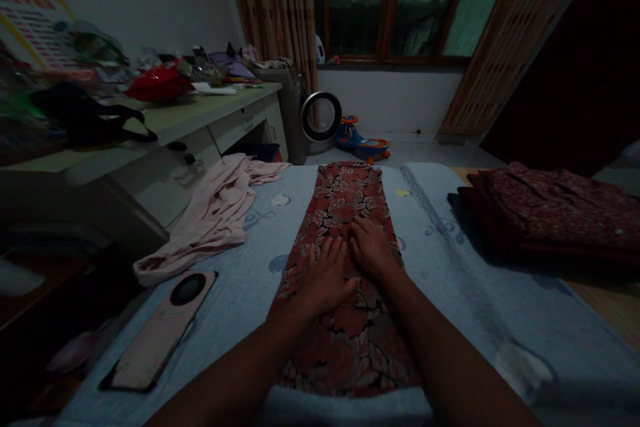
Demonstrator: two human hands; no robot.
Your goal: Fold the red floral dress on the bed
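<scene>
A long folded piece of red floral cloth [350,340] lies flat on the light blue bed cover [240,333], running away from me. My left hand [327,275] rests palm down on its middle, fingers stretched out and thumb apart. Just to the right and slightly farther off, my right hand [370,247] also lies on the cloth, its fingers somewhat bent and turned to the left. Neither hand visibly grips the fabric. Whether the cloth is a garment cannot be made out.
Left of the cloth are a crumpled pale pink garment [215,213] and a phone [163,330]. A stack of folded dark red clothes [560,207] sits at right. Beyond the bed stand a cluttered desk [200,110], an open-doored washing machine [293,113] and a blue ride-on toy [360,142].
</scene>
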